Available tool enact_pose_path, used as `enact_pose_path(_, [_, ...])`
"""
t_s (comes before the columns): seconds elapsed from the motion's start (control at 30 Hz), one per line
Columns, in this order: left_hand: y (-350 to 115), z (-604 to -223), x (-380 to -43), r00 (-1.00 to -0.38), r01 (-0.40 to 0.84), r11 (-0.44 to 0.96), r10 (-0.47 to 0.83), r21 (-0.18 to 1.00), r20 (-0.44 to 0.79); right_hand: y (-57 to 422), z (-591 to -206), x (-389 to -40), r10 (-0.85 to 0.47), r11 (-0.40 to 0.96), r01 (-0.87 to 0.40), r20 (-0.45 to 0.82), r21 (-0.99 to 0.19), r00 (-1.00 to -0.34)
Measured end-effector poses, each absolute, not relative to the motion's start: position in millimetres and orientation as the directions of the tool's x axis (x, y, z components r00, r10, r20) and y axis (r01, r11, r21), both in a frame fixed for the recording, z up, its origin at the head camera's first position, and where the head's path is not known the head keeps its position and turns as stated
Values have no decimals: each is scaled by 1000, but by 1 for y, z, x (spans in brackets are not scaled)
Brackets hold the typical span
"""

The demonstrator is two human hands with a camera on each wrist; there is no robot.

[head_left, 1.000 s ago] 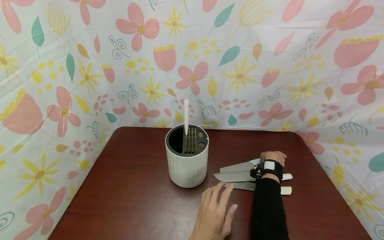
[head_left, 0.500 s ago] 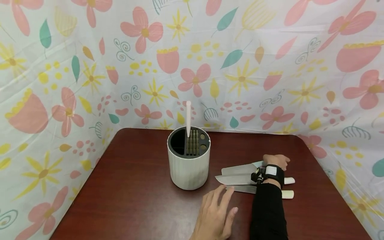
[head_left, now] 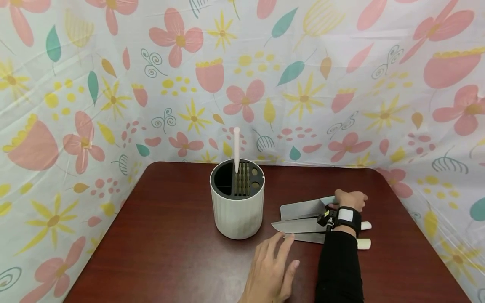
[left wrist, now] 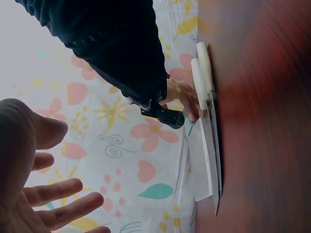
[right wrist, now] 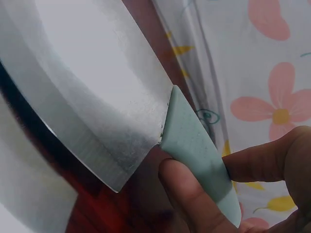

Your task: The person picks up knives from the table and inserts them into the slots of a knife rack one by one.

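My right hand [head_left: 350, 200] pinches the pale green handle [right wrist: 199, 150] of a cleaver between thumb and fingers. The cleaver's broad steel blade [head_left: 301, 209] points left, its handle end tilted up in the head view. Just nearer lie two knives with white handles: a pointed one [head_left: 295, 227] in the middle and another [head_left: 308, 237] closest to me, partly covered by the right wrist and sleeve. My left hand [head_left: 269, 269] has its fingers relaxed and spread, fingertips close to the nearest knife's tip, holding nothing.
A white ribbed knife block [head_left: 237, 216] with a dark slotted top stands at the middle back. From one of its slots a slim white handle [head_left: 236, 149] sticks up. A floral cloth [head_left: 242, 63] hangs behind and beside the brown table [head_left: 166, 244].
The cleaver's handle end has risen and its blade has turned to show more of its face. My right hand has shifted slightly with it. The left hand stays put.
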State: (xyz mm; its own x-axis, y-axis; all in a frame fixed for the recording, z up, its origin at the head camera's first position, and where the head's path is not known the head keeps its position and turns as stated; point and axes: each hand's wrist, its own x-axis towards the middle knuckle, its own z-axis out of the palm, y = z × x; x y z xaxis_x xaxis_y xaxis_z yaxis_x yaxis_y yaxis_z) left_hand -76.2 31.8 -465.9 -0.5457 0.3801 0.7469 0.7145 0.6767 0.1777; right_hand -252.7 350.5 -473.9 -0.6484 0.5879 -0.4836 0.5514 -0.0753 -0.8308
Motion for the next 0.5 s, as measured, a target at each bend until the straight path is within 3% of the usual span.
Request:
enact_pose_path(0.3, [33,-463,-75,-564,713,673,385,196,731,358,-465,-250,563,-102,515,-476,-851,-675])
enact_pose_path(0.5, [33,-460,-75,-592,711,665,390,229,706,356,-454,-248,559,-171,419,-438,-892,-704])
